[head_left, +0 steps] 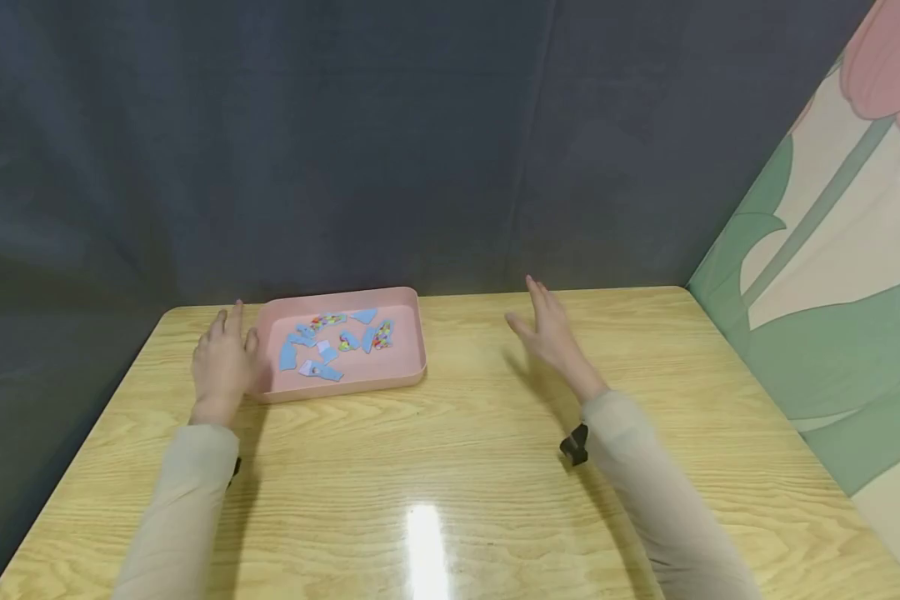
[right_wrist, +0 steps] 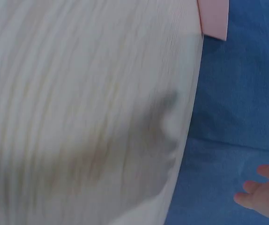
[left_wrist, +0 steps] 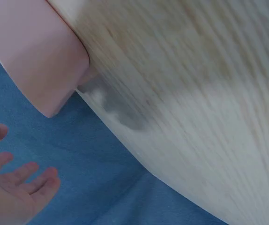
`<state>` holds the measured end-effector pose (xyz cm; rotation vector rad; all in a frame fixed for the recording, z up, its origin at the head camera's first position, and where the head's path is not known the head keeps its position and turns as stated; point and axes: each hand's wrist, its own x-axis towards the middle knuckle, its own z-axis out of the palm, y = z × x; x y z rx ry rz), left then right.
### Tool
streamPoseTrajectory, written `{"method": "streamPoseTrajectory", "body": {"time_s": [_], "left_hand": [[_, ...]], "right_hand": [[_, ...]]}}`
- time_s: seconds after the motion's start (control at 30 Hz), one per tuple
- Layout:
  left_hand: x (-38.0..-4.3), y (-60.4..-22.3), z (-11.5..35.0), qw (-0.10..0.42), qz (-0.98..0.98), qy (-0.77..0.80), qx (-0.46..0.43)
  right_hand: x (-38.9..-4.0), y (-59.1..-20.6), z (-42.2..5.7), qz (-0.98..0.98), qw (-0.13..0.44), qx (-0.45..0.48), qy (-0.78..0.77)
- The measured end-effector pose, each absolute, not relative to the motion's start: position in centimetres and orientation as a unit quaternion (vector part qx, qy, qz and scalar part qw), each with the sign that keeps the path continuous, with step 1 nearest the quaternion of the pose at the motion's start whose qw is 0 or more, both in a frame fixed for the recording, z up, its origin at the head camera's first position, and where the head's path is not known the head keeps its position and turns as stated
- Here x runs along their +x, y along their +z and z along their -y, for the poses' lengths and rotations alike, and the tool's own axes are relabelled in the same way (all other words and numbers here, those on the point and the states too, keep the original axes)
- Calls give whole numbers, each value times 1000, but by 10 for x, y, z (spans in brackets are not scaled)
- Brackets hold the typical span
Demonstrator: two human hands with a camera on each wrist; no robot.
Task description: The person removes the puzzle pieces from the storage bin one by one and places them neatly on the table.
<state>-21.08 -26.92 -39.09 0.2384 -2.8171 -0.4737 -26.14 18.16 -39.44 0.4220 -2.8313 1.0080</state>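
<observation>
A pink tray [head_left: 360, 385] lies toward the back left of the table, holding several flat light-blue pieces [head_left: 288, 357], some with multicoloured print. Beside the tray's left end is my left hand [head_left: 221, 358], its fingers spread and nothing in its grasp. The left wrist view has that hand [left_wrist: 19, 187] below the tray's corner [left_wrist: 50, 75], with a gap between them. Well to the right of the tray, my right hand [head_left: 551, 333] is held above the table with fingers extended, holding nothing. Only part of it [right_wrist: 265, 197] enters the right wrist view.
The wooden table [head_left: 480, 467] has a bright light reflection near its front. A dark blue curtain [head_left: 345, 150] hangs along its back edge and left side. On the right stands a fabric panel with a tulip print [head_left: 832, 250]. Black wrist gear [head_left: 574, 446] sits under the right sleeve.
</observation>
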Motion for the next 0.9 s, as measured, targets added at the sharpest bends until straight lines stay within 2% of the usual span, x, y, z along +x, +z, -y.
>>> {"method": "streamPoseTrajectory", "body": {"time_s": [0.27,0.53,0.9], "left_hand": [[-209,-391,282,79,966,-213,120],[-210,-396,295,2,934,-335,122],[-213,-403,301,-39,898,-424,111]], "right_hand": [[-262,-401,-162,886,-4,144,441],[-262,-401,-142,842,-49,149,516],[-259,-398,-113,800,-91,141,576]]}}
